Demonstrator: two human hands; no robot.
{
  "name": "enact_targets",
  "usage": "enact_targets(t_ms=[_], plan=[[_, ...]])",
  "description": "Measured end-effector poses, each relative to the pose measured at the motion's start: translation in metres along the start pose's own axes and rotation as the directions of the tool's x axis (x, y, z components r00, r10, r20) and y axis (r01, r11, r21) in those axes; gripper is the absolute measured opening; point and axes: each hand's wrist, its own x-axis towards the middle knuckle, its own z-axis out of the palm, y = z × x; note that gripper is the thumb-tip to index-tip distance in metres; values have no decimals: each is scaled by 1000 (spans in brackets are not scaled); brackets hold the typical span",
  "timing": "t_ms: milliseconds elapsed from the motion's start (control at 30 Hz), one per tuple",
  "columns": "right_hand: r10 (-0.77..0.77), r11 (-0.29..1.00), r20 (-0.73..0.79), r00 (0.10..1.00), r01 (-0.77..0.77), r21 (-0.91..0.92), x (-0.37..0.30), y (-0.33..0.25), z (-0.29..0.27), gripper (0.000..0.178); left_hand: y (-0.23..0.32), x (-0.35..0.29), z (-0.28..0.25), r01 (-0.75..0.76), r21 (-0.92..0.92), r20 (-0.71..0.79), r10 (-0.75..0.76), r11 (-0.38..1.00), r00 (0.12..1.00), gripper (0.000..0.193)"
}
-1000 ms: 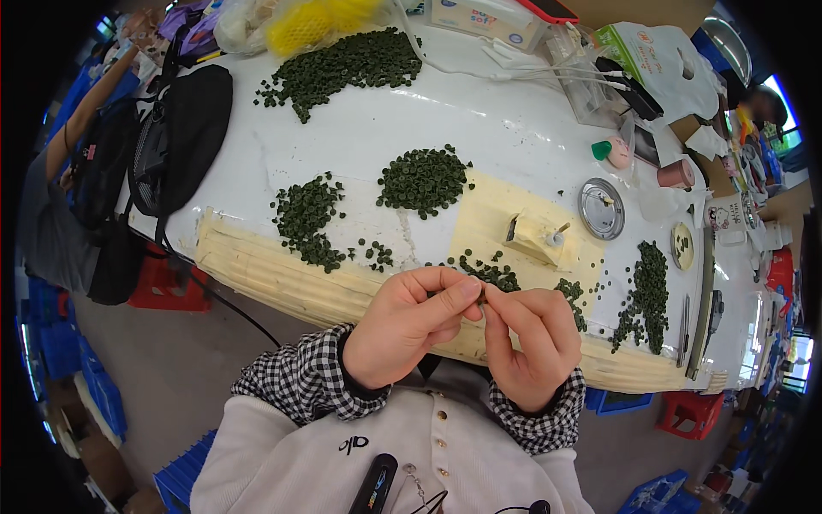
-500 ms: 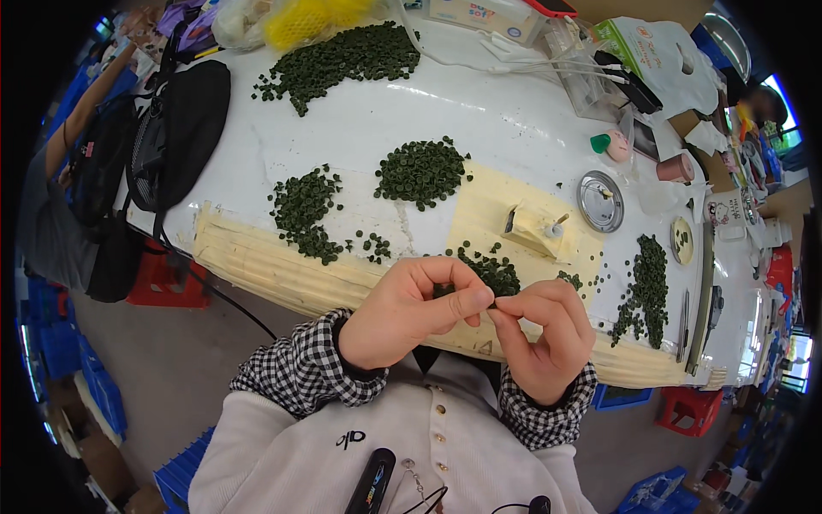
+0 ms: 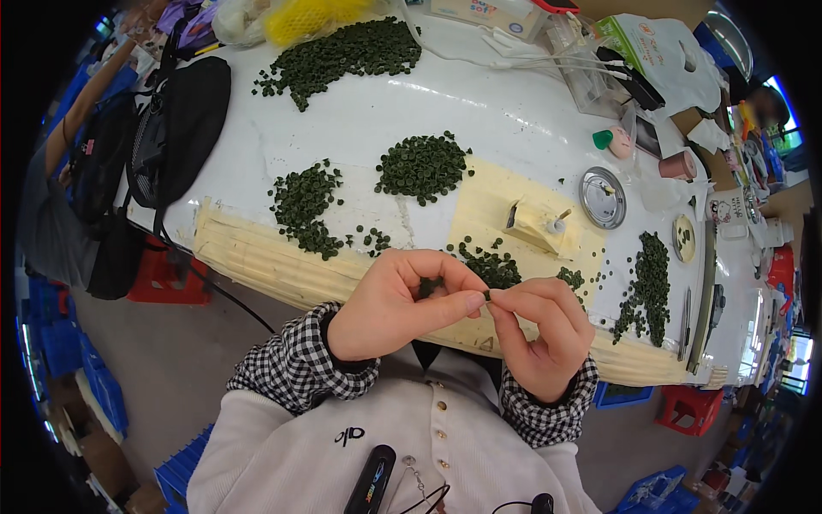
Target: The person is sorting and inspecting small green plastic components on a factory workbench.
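Green piece [image 3: 487,295] sits just right of and below the frame's centre, pinched between the fingertips of our left hand [image 3: 381,313] and right hand [image 3: 548,334]. We judge it unfinished; loose piles [image 3: 421,169] spread from upper left to right, done or left, we cannot tell.

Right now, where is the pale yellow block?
In the head view, the pale yellow block sits right of centre on the yellow sheet, beyond the right hand and left of the round metal dish.
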Motion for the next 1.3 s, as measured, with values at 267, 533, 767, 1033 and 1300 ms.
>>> enact_targets(t_ms=[267,533,767,1033,1300], plan=[[44,997,28,999,-46,68,-1,2,1,23,-2,2,2,-6,16,-16,7,1000,1000,10],[97,992,-51,994,-92,86,-7,3,6,21,-8,3,6,-38,10,-63,38,999,997,9],[140,977,-5,990,-137,166,-8,5,5,20,-5,1,7,-44,18,-80,45,999,996,9],[418,799,97,903,-416,433,-11,3,6,11,-7,-2,9,-110,127,-82,121,986,989,10],[400,822,83,913,-398,408,-12,5,8,11,-10,-1,10,-126,138,-108,141,982,984,10]])
